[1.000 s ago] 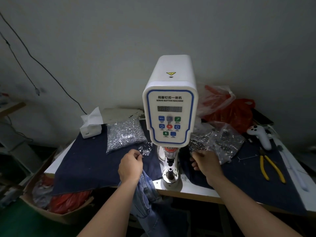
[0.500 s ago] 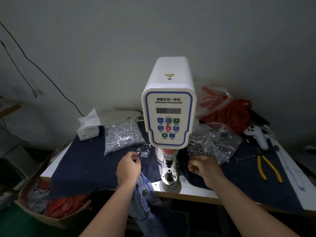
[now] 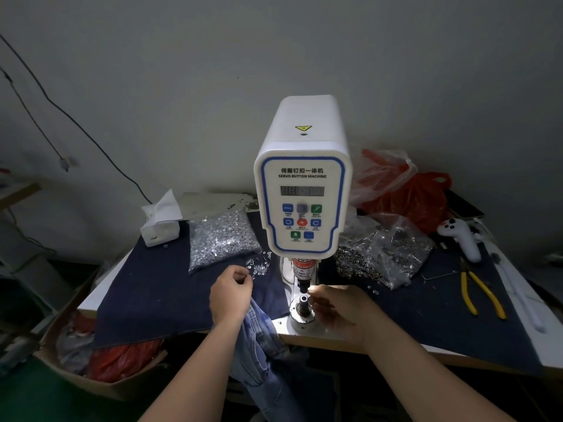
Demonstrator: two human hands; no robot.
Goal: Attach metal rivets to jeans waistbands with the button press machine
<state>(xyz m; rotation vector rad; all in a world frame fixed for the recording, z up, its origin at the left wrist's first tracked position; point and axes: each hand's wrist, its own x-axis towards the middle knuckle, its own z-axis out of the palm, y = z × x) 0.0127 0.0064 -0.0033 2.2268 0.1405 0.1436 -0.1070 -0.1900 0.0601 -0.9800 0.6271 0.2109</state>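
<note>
Button press [image 3: 302, 190] reads "SERVO BUTTON MACHINE"; display unreadable.

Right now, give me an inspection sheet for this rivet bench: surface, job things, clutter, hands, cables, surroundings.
Surface: white table under dark denim cloth.
Job's things: button press machine; lower die; jeans hanging off the front edge; bag of silver rivets; bag of darker parts.
Clutter: yellow pliers, white controller, tissue box, red bags.
Hands: left hand pinches beside loose rivets; right hand fingertips at the die.
Cables: black wire on wall.
Surroundings: cardboard box on the floor.
</note>
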